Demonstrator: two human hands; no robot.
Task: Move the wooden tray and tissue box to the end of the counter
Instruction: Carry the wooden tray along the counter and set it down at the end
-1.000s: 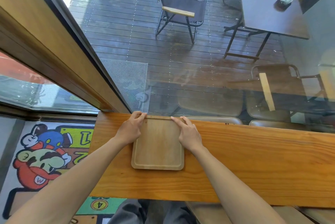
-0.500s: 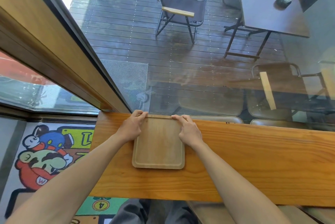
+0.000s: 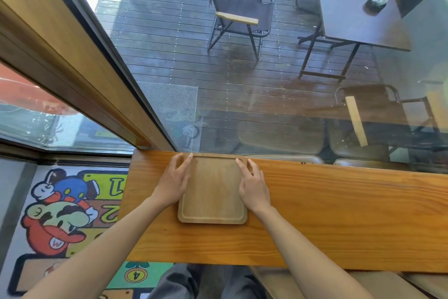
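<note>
On counter [image 3: 339, 214], one wooden tray [image 3: 213, 192], left hand [image 3: 173, 181], right hand [image 3: 253, 186] flanking it

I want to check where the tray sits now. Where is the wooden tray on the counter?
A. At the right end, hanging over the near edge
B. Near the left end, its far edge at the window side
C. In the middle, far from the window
B: the wooden tray lies flat near the left end of the counter, its far edge at the window side, between the left hand and right hand.
</note>
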